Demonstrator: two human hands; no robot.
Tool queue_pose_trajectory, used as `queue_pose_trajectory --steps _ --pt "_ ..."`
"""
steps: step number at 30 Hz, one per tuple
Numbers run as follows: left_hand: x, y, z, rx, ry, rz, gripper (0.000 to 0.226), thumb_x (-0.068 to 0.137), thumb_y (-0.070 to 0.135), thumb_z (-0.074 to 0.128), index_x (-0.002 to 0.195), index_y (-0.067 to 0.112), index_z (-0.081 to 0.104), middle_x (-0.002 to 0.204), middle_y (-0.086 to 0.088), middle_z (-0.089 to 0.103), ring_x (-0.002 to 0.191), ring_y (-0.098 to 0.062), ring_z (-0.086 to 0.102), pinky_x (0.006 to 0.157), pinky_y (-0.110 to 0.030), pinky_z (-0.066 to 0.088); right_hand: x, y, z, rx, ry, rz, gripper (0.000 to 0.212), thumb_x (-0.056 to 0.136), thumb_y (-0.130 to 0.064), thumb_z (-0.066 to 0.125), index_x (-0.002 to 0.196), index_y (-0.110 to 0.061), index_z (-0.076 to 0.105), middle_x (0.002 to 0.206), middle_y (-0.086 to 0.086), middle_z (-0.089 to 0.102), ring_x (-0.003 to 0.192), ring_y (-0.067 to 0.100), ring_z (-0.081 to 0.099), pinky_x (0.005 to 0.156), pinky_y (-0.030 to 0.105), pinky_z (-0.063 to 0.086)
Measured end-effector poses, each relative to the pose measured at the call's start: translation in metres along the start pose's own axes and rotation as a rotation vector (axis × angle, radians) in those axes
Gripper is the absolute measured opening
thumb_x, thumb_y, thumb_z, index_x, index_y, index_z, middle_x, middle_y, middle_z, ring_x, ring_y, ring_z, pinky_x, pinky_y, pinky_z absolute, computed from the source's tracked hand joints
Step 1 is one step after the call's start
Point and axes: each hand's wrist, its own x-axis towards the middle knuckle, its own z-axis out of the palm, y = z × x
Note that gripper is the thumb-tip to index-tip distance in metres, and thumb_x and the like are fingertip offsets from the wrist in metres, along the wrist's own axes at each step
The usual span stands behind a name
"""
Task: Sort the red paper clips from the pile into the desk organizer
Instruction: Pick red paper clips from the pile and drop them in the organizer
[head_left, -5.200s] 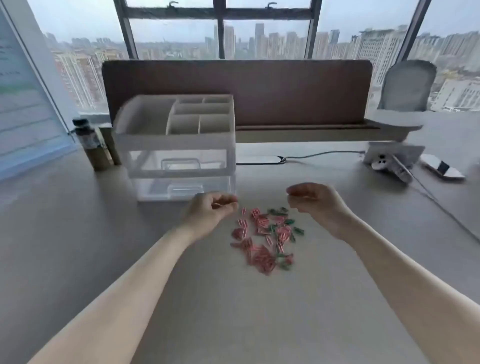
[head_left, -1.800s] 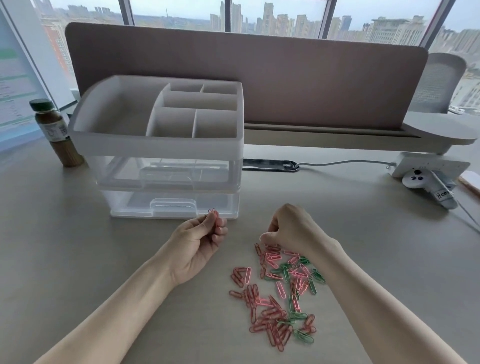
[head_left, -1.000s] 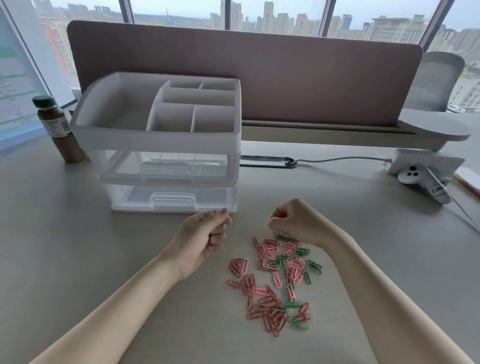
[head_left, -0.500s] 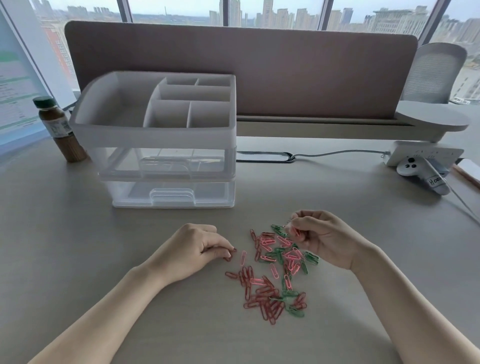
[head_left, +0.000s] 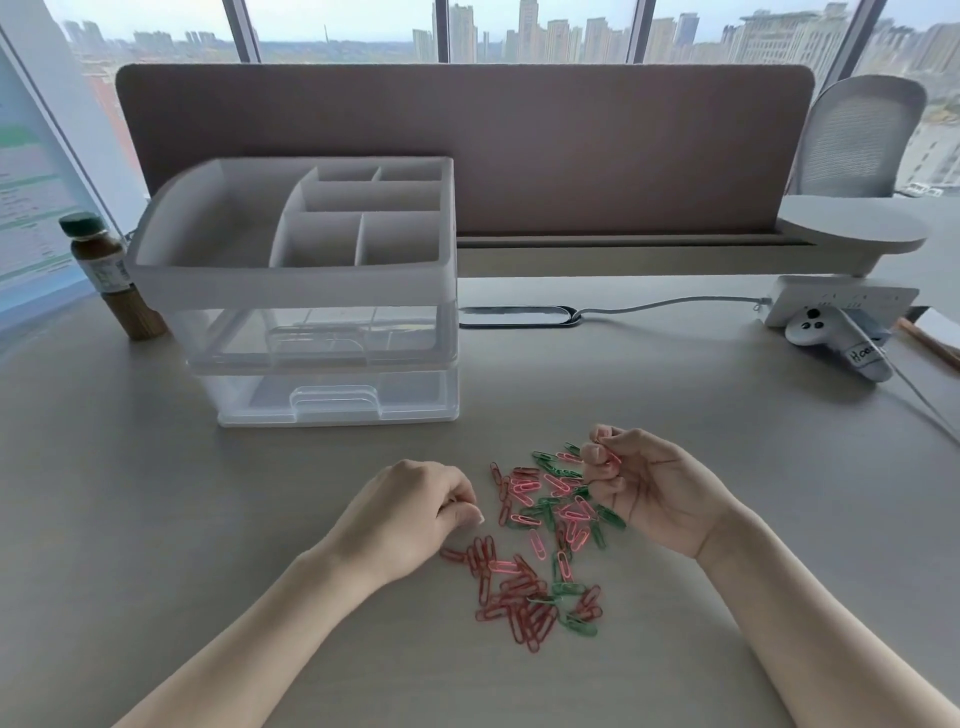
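1. Now our right hand (head_left: 657, 491) is turned palm-up with its fingers curled, pinching what looks like a red clip (head_left: 607, 453) at the fingertips, just above the far edge of the pile (head_left: 543, 540).
2. Our left hand (head_left: 408, 514) rests knuckles-up at the pile's left edge, fingers curled toward the thumb; whether it pinches a clip we cannot tell.
3. Between our hands lie the red and green clips, the pile running from near us away toward the right hand.
4. Beyond the left hand, ahead and slightly left, stands the desk organizer (head_left: 301, 283), its open-top compartments facing up; its long side runs across our view. We judge the left hand nearer to it, though the held clip is in the right.
5. Nothing stands between our hands and the organizer. A bottle (head_left: 111, 275) sits left of it; a cable (head_left: 670, 304) and a controller (head_left: 836, 343) lie far right.
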Motion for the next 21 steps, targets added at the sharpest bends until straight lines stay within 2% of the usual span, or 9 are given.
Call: queue_pose_trajectory --steps 4,7,10,12,15,17,19,21 --pt "-0.002 0.005 0.002 0.069 -0.023 0.031 0.008 0.092 0.039 0.059 0.087 0.034 0.060 0.080 0.020 0.061 0.075 -0.001 0.058 0.069 -0.014 0.041 0.002 0.003 -0.001 0.102 -0.055 0.033 0.023 0.057 0.001 0.067 0.074 -0.008 0.054 0.062 0.006 0.047 0.051 0.016 0.041 0.045 0.025 0.037" --pt "-0.001 0.013 0.000 -0.035 0.004 0.061 0.014 0.096 0.037 0.054 0.084 0.031 0.053 0.065 0.015 0.052 0.058 -0.003 0.049 0.058 -0.013 0.037 0.000 0.002 0.001 0.170 -0.077 0.048 0.013 0.056 -0.002 0.055 0.068 -0.008 0.052 0.060 0.006 0.044 0.051 0.018 0.039 0.046 0.028 0.036" --pt "0.001 0.021 -0.006 -0.474 0.001 -0.032 0.023 0.098 0.038 0.048 0.081 0.024 0.052 0.063 0.010 0.043 0.057 -0.007 0.039 0.058 -0.022 0.037 -0.004 -0.003 0.002 0.171 -0.038 0.052 0.005 0.069 -0.013 0.051 0.066 -0.012 0.047 0.060 0.002 0.038 0.052 0.016 0.031 0.048 0.028 0.030" --pt "0.004 0.024 -0.005 -0.801 -0.013 -0.119 0.030 0.095 0.039 0.047 0.077 0.016 0.047 0.068 0.004 0.039 0.062 -0.012 0.036 0.058 -0.026 0.035 -0.004 -0.005 -0.001 0.161 -0.016 0.068 0.019 0.082 -0.023 0.044 0.063 -0.017 0.043 0.057 -0.001 0.035 0.052 0.014 0.023 0.045 0.026 0.028" --pt "0.009 0.021 0.000 -1.362 -0.060 -0.268 0.022 0.090 0.024 0.045 0.072 0.016 0.036 0.070 -0.002 0.034 0.063 -0.015 0.030 0.053 -0.025 0.030 -0.004 -0.007 -0.004 0.159 0.028 0.088 0.032 0.092 -0.031 0.043 0.062 -0.021 0.038 0.052 -0.004 0.034 0.048 0.011 0.019 0.042 0.024 0.022" --pt "0.010 0.017 0.000 -1.700 -0.083 -0.378 0.019 0.090 0.015 0.042 0.072 0.016 0.037 0.071 -0.002 0.037 0.062 -0.014 0.032 0.049 -0.023 0.032 -0.004 -0.007 -0.008 0.143 0.053 0.085 0.036 0.097 -0.035 0.043 0.063 -0.020 0.042 0.050 -0.006 0.034 0.043 0.010 0.022 0.041 0.022 0.020" --pt "0.009 0.012 0.000 -1.949 -0.094 -0.426 0.018 0.091 0.013 0.044 0.073 0.015 0.041 0.072 -0.003 0.041 0.062 -0.012 0.035 0.048 -0.021 0.036 -0.004 -0.006 -0.009 0.135 0.053 0.062 0.034 0.099 -0.033 0.042 0.069 -0.018 0.049 0.051 -0.007 0.035 0.040 0.008 0.029 0.039 0.021 0.020" --pt "0.010 0.008 0.001 -2.071 -0.109 -0.417 0.016 0.087 0.008 0.055 0.077 0.014 0.044 0.074 -0.003 0.043 0.063 -0.011 0.040 0.049 -0.020 0.040 -0.005 -0.006 -0.008 0.089 0.074 0.029 0.028 0.099 -0.026 0.041 0.077 -0.014 0.054 0.051 -0.007 0.035 0.038 0.007 0.031 0.036 0.020 0.023"
